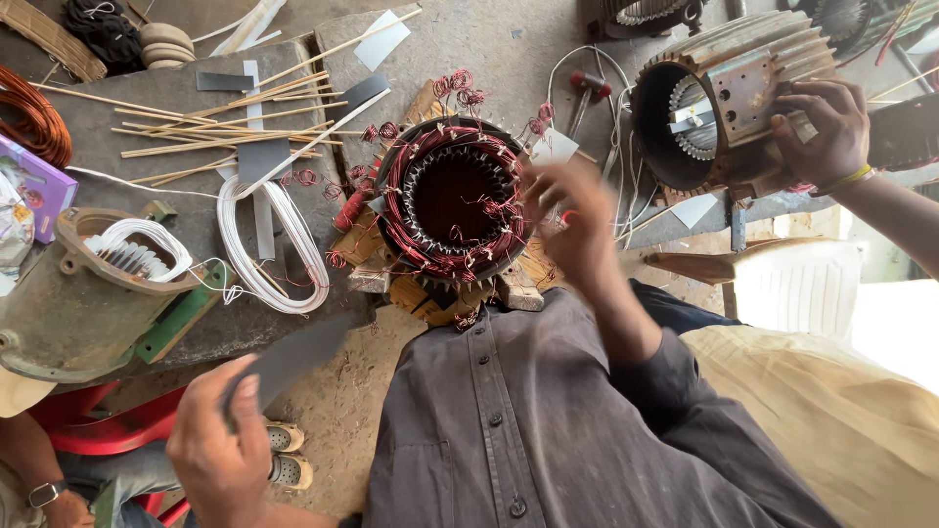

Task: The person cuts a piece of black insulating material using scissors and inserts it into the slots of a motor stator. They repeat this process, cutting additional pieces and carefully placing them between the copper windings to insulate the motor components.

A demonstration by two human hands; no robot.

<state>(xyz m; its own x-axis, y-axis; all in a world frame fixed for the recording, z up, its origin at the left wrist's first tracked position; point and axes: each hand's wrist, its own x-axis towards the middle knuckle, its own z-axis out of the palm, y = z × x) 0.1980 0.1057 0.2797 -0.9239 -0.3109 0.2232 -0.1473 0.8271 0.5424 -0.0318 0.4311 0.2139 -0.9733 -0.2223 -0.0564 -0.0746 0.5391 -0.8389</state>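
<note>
A round motor stator (452, 200) wound with red copper wire rests on wooden blocks (411, 293) in front of me. My right hand (577, 235) is blurred beside the stator's right rim; whether it holds anything is unclear. Low at the left, away from the stator, my left hand (217, 445) grips a dark grey flat strip (293, 357) that points up toward the bench.
Another person's hand (822, 132) rests on a ribbed motor housing (729, 93) at the upper right. On the grey bench lie thin wooden sticks (225, 117), a white wire coil (269, 244), grey strips (262, 156) and an old motor end cover (88, 293). A person's arm with a wristwatch (44, 492) is at the bottom left.
</note>
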